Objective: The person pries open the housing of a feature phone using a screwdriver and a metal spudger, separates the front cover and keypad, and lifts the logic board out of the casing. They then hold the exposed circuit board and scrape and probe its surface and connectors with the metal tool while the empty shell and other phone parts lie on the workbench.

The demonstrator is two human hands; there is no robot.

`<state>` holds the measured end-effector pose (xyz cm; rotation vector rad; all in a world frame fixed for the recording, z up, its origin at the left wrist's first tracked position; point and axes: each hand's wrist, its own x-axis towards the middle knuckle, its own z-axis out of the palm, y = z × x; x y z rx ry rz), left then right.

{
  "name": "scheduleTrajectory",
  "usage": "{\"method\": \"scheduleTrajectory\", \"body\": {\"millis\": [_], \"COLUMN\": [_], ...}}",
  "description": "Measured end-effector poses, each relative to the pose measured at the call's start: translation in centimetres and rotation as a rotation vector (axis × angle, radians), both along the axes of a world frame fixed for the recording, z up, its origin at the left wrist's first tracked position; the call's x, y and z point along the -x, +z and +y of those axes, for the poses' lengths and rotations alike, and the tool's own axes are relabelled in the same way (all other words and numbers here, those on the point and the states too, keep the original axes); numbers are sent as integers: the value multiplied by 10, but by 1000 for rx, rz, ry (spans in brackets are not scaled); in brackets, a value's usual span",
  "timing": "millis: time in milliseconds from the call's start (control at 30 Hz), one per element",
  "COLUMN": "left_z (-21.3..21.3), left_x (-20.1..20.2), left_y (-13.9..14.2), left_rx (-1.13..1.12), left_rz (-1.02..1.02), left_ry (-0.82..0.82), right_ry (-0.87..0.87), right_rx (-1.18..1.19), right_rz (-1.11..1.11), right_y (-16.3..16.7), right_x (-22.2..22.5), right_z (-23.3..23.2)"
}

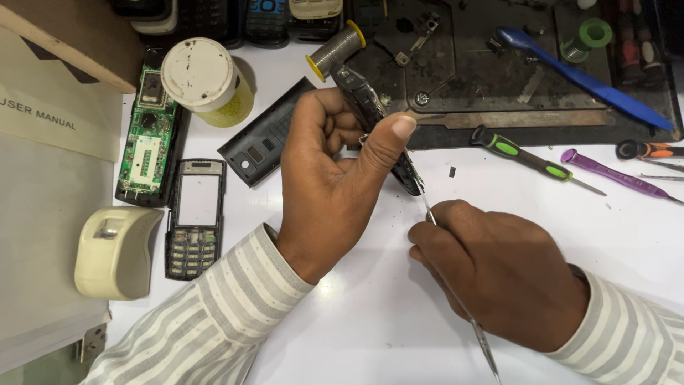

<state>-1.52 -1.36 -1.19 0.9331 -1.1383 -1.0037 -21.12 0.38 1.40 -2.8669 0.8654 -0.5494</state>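
Note:
My left hand (335,171) grips a dark phone body (367,107) held on edge above the white table (370,321), thumb pressed on its side. My right hand (499,271) holds a thin metal tool (484,346) whose tip reaches up to the lower end of the phone body next to my left thumb. A black back cover (260,139) lies just left of my left hand. Further left lie a phone front frame with keypad (194,217) and a green circuit board (148,139).
A black work mat (499,78) at the back holds a solder spool (335,48), a blue plastic pry tool (584,78) and a green spool (590,36). Green (527,157), purple (613,173) and orange (652,150) screwdrivers lie right. A white-lidded jar (203,78) and a cream plastic device (114,249) sit left.

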Motion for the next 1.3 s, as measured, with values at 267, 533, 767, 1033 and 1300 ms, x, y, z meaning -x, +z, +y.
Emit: {"method": "scheduleTrajectory", "body": {"millis": [267, 533, 767, 1033, 1300], "left_z": [-2, -13, -17, -13, -12], "left_x": [0, -6, -12, -11, -10], "left_y": [-1, 4, 7, 5, 8], "left_rx": [-34, -319, -417, -427, -430], "left_rz": [35, 178, 399, 450, 380], "left_ry": [-15, -109, -327, -419, -411], "right_ry": [16, -77, -175, -83, -79], "right_rx": [-174, -603, -669, -789, -860], "right_rz": [-159, -589, -677, -598, -535], "right_y": [-3, -11, -13, -10, -8], "right_x": [6, 35, 38, 44, 48], "right_z": [-1, -1, 0, -1, -3]}}
